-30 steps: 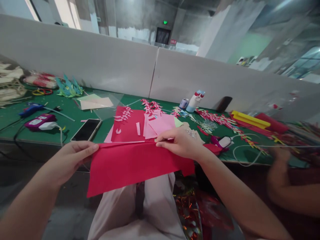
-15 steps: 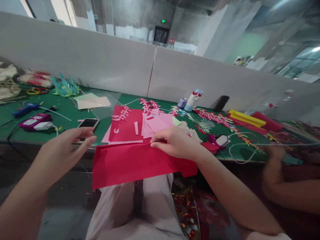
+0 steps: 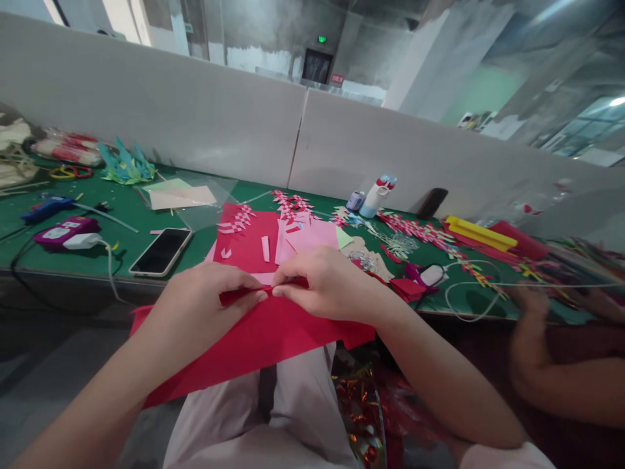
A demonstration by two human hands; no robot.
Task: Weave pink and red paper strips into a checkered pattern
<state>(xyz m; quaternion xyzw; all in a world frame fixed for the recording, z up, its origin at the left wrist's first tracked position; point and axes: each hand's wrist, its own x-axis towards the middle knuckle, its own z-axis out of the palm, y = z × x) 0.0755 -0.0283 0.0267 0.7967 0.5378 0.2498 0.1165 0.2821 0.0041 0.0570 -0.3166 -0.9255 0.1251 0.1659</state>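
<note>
The left hand [image 3: 208,306] and right hand [image 3: 319,283] both pinch the top edge of a red paper sheet [image 3: 273,339] lying over the lap, at the green surface [image 3: 122,215]. A phone [image 3: 161,251], pink papers [image 3: 305,238] and a cable [image 3: 469,306] lie beyond.
</note>
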